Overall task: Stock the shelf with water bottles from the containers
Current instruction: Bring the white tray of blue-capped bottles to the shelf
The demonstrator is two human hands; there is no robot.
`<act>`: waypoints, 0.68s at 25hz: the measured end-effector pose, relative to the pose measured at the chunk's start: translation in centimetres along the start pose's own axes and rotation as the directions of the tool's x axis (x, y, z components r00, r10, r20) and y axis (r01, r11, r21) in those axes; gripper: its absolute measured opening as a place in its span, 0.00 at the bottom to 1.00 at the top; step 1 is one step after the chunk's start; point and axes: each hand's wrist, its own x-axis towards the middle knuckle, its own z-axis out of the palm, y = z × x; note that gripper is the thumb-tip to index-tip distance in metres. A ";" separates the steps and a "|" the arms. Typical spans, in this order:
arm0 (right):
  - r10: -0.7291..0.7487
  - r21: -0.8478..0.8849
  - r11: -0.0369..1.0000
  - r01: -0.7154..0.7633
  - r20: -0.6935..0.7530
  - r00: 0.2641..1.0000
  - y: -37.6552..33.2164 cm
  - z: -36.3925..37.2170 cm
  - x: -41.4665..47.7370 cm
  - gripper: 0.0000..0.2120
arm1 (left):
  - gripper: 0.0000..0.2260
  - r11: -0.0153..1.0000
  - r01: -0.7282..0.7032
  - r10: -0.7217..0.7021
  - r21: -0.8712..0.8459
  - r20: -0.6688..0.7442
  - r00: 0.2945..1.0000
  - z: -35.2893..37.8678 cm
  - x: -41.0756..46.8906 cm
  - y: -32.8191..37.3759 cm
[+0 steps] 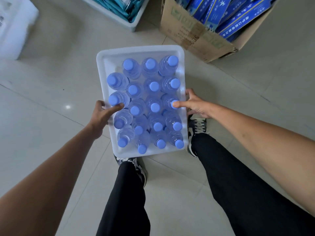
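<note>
A white plastic tub [139,50] hangs in front of me above the tiled floor, packed with several clear water bottles [154,86] with blue caps standing upright. My left hand [102,113] grips the tub's left rim, thumb over the edge and touching a bottle. My right hand [194,103] grips the right rim the same way, thumb lying across a cap. No shelf is in view.
My legs in black trousers and patterned shoes [196,126] stand under the tub. A cardboard box [196,36] of blue cartons sits at the back right. A white crate [131,21] of teal packs is at the back centre, a white wrapped pack [12,26] at the far left.
</note>
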 end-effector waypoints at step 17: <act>-0.004 0.401 0.905 0.145 -0.332 0.943 -4.8 -18.2 -54.1 0.44 | 0.46 0.950 -0.216 0.131 0.224 0.342 0.930 11.0 -42.1 34.1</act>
